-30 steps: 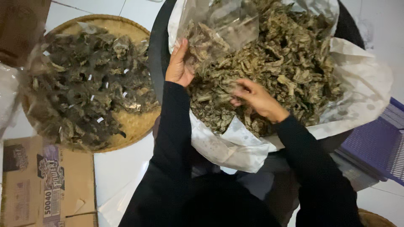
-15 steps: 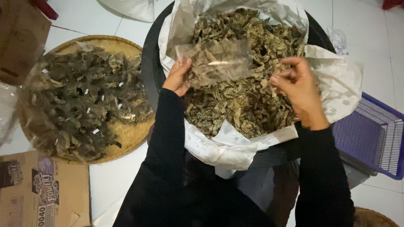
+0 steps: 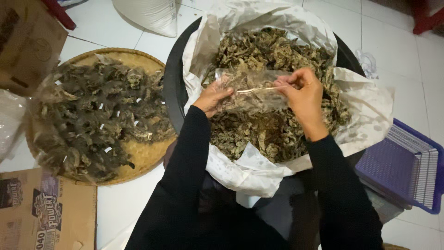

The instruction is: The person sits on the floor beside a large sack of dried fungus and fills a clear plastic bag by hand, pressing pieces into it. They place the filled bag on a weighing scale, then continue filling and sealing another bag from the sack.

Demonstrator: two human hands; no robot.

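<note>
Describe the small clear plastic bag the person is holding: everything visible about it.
The small clear plastic bag is thin, crinkled and see-through, partly filled with dried brownish leafy pieces. It lies roughly level, stretched between both hands: the left hand grips its left end, the right hand pinches its right end. It hangs over the paper-lined black tub of the same dried material.

Cardboard box (image 3: pixel 44 215) cut by frame edge

Dim, even indoor light, soft shadows, faint sheen on the white floor tiles (image 3: pixel 397 60), slight overall blur.
</note>
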